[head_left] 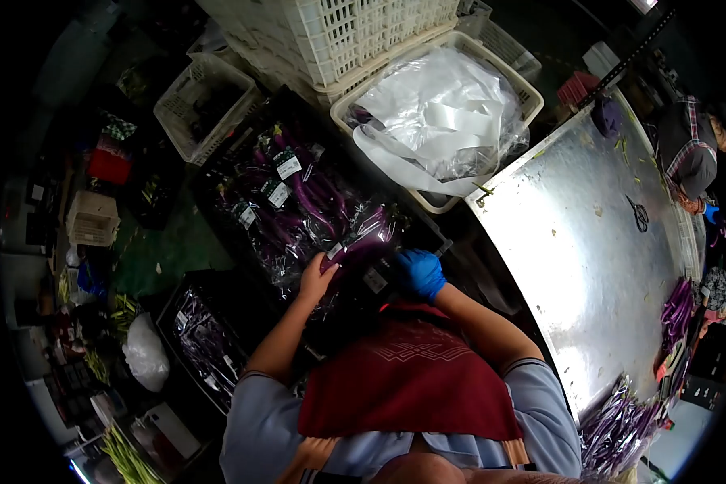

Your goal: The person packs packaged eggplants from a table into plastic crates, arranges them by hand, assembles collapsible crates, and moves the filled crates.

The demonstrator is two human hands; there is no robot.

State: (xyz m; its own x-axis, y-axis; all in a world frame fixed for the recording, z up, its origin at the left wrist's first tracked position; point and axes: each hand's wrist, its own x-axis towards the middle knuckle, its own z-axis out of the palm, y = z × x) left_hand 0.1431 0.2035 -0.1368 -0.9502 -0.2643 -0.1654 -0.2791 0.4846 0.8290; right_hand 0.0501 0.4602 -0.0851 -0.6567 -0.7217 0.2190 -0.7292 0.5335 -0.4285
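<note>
A black crate [440, 234] in front of me holds several clear bags of long purple eggplants [302, 189] with white labels. My bare left hand [316, 278] grips the near side of one bag of eggplants [367, 248], thumb against the plastic by its label. My right hand [421, 274], in a blue glove, is closed at the right end of the same bag; its fingertips are partly hidden. Another dark bag with a white label [375, 280] lies between the hands, close to my red apron [411, 379].
Beyond the crate stand stacked white crates [355, 40] and a white basket [532, 97] with plastic bags. To the right, a metal table [573, 242] carries scissors [638, 214] and purple eggplants [621, 431]. A co-worker [690, 149] is across it. Another bagged-eggplant crate [202, 339] is at left.
</note>
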